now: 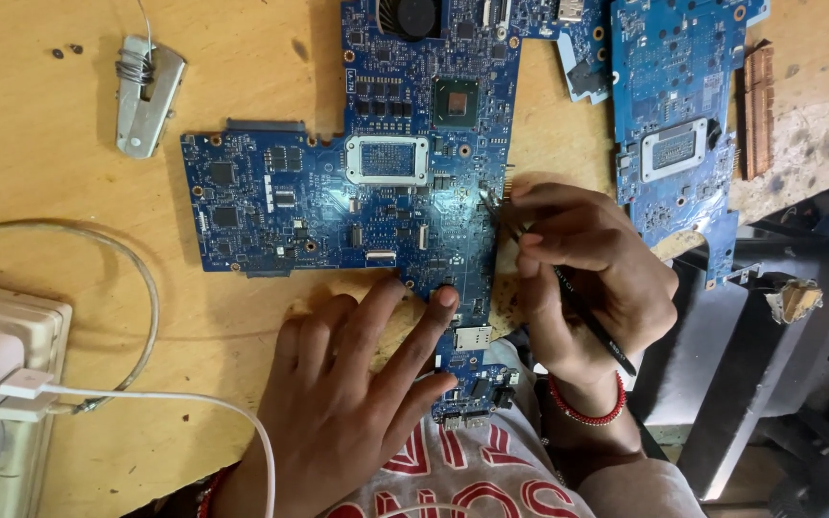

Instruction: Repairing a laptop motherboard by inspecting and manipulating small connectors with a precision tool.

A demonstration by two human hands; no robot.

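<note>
While the left hand point(338, 403) is lying flat, grasping nothing, on the blue, chip-covered circuit board point(338, 206) mid-table, the right hand point(592, 278) is pinching black tweezers point(554, 278) at its right edge.

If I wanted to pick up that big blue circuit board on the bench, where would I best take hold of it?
Probably by its bare left edge, coming in from the left. The circuit board lies flat on the wooden bench, crowded with small parts. The left hand presses its lower edge and the right hand works tweezers at its right edge, so only the left side is free.
</note>
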